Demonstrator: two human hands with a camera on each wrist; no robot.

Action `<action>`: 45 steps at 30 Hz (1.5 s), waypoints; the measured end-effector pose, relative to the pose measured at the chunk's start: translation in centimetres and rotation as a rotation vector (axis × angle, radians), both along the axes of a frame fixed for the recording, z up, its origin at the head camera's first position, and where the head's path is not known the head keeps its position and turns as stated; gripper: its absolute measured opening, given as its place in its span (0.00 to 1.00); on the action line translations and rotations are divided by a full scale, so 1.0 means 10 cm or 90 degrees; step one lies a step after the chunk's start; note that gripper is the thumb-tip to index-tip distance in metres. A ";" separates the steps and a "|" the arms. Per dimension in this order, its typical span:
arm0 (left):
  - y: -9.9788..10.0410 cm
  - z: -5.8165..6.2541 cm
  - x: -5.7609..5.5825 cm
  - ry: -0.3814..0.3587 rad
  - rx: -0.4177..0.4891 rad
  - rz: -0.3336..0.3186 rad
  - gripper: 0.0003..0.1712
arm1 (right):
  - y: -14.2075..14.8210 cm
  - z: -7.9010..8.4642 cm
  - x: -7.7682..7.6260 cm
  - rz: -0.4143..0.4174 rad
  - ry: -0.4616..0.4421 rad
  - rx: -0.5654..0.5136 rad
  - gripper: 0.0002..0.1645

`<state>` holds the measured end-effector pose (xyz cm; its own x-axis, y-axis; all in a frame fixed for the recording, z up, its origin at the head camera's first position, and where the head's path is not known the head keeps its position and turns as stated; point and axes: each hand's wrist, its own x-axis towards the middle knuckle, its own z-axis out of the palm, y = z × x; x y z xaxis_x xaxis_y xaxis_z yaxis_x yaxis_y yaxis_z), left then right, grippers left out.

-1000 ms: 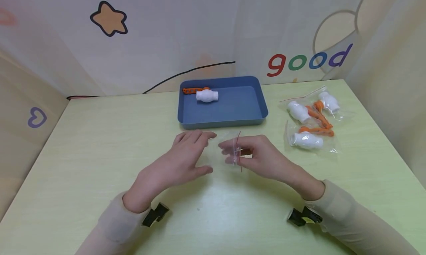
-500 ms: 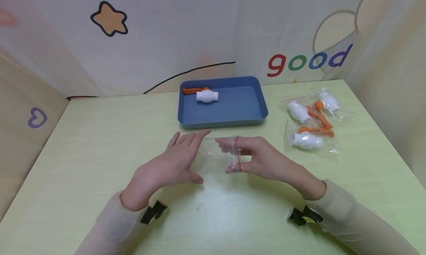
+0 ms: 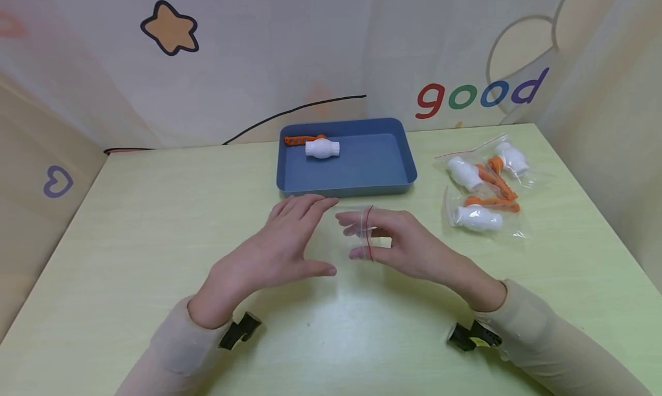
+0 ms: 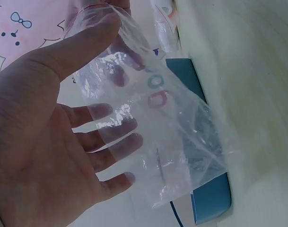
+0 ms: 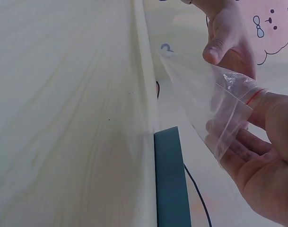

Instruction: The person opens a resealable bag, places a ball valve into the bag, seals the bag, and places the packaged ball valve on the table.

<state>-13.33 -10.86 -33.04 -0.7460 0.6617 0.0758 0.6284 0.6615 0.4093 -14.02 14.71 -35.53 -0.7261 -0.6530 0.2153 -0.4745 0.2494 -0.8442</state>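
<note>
A clear zip-lock bag with a red seal line hangs between the two hands, with nothing visible in it. In the head view, my right hand reaches into the mouth of the bag; its fingers and thumb stand apart and spread it. My left hand is on the bag's left, fingers extended and thumb apart. Its fingers show behind the film in the left wrist view; I cannot tell how firmly they touch it. In the right wrist view, the bag film covers the right fingers.
A blue tray behind the hands bears an orange handle and a white pipe fitting. Several clear bags with similar white fittings and orange handles lie at the right. A printed curtain hangs behind the table.
My left hand draws back left, then returns right and slightly up towards the bag. The bag's mouth shifts a little on the right hand, which stays nearly in place.
</note>
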 end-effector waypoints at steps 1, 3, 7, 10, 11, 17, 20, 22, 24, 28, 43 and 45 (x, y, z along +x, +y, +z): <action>0.00 0.00 0.00 0.004 0.001 0.001 0.57 | 0.00 0.00 0.00 -0.002 0.005 -0.002 0.33; 0.00 0.00 0.00 0.013 0.003 0.003 0.56 | -0.01 0.00 0.00 0.000 0.013 -0.011 0.29; 0.00 0.00 -0.01 0.021 0.007 0.009 0.53 | 0.00 0.01 0.00 0.007 0.042 -0.042 0.19; -0.01 0.00 -0.02 0.011 0.007 0.017 0.51 | 0.02 0.03 0.00 -0.003 0.073 -0.061 0.16; -0.01 0.00 -0.03 0.007 0.008 0.020 0.51 | 0.03 0.03 0.00 -0.011 0.084 -0.064 0.15; -0.04 0.02 -0.05 -0.011 0.019 0.036 0.52 | 0.09 0.08 -0.04 -0.075 0.142 -0.073 0.13; -0.06 0.03 -0.06 -0.024 0.021 0.044 0.53 | 0.12 0.11 -0.07 -0.114 0.175 -0.089 0.12; -0.07 0.03 -0.07 -0.036 0.019 0.051 0.53 | 0.13 0.13 -0.09 -0.138 0.195 -0.099 0.12; -0.08 0.03 -0.07 -0.045 0.015 0.055 0.53 | 0.13 0.15 -0.12 -0.158 0.211 -0.103 0.10; -0.09 0.02 -0.09 -0.053 0.010 0.053 0.54 | 0.11 0.20 -0.20 -0.184 0.228 -0.089 0.08; -0.14 0.02 -0.09 -0.044 -0.003 0.029 0.52 | -0.02 0.30 -0.72 -0.174 0.138 0.110 0.06; -0.15 0.03 -0.09 -0.044 -0.007 0.026 0.51 | -0.05 0.29 -0.81 -0.164 0.140 0.143 0.07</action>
